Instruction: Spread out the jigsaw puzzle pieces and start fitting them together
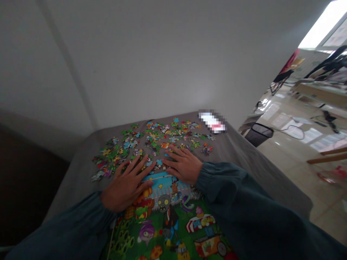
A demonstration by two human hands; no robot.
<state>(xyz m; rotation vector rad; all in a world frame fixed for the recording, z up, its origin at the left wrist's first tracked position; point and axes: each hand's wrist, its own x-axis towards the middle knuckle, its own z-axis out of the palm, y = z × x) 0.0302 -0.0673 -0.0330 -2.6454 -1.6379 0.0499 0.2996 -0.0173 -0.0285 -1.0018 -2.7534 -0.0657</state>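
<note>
Many loose jigsaw puzzle pieces lie scattered over a grey cloth. Nearer to me is a colourful cartoon puzzle picture with a zombie figure, plants and a food cart. My left hand rests with spread fingers across the picture's top left edge, its fingertips among the pieces. On the other side, my right hand lies flat with fingers apart, over pieces just above the picture's blue top strip. Neither hand grips anything. Some pieces beneath the fingers are hidden.
A blurred-out phone-like bright object lies at the back right of the grey cloth-covered table. A pale wall stands right behind the table. On the floor to the right is a dark mesh bin, with wooden furniture legs farther right.
</note>
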